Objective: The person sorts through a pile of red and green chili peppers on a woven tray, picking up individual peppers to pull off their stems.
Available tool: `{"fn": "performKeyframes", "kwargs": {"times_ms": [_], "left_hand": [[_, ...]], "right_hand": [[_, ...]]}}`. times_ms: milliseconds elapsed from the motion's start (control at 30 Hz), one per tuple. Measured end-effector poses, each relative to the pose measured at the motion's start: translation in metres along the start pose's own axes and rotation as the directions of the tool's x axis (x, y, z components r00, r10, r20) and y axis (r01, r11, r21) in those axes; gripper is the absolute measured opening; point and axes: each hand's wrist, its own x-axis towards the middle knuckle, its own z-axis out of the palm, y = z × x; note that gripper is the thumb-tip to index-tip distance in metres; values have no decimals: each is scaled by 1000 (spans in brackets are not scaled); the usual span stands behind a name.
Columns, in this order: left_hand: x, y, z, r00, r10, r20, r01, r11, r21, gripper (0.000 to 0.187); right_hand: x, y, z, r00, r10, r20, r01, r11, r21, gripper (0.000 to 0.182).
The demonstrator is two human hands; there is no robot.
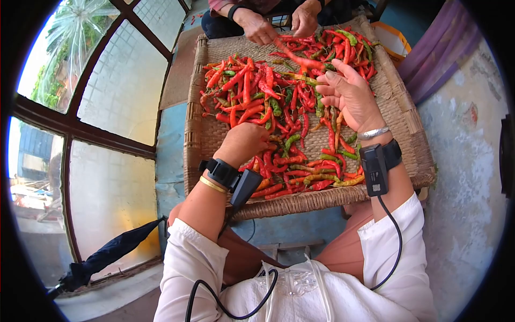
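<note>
Red and green chilli peppers (247,88) lie heaped on a woven wicker tray (397,126) in front of me. My left hand (244,144) is at the near left of the heap, its fingers curled in against the peppers. The back of the hand hides its fingertips and anything between them. Over the right side of the tray, my right hand (351,96) is raised with its fingers apart and its palm turned inward. A long red chilli (299,59) is just beyond these fingers, reaching toward a co-worker's hand (257,28).
Across the tray sits another person, whose second hand (304,19) hangs over a further pile of chillies (348,45). Windows (115,80) line the left side, with a folded dark umbrella (112,249) below. A purple curtain (440,51) and a wall (466,161) stand at right.
</note>
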Motion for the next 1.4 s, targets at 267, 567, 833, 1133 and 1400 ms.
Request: {"fn": "performKeyframes", "kwargs": {"times_ms": [267,567,833,1133,1400], "left_hand": [[0,-14,22,992,124,-38,-121,989,80,17],[1,12,-9,987,103,-121,-137,939,-315,19],[-1,15,-18,991,93,-92,-124,899,-421,16],[3,-18,-2,988,-112,-110,111,994,-15,15],[5,-17,13,989,35,-143,-50,993,-106,16]], "right_hand": [[-7,29,0,891,332,310,-227,916,-330,27],[-14,69,9,884,173,434,122,812,-571,22],[-14,51,8,883,217,416,131,737,-663,17],[10,30,-21,924,267,274,-68,819,-569,16],[12,37,-17,944,278,179,-239,948,-210,42]]}}
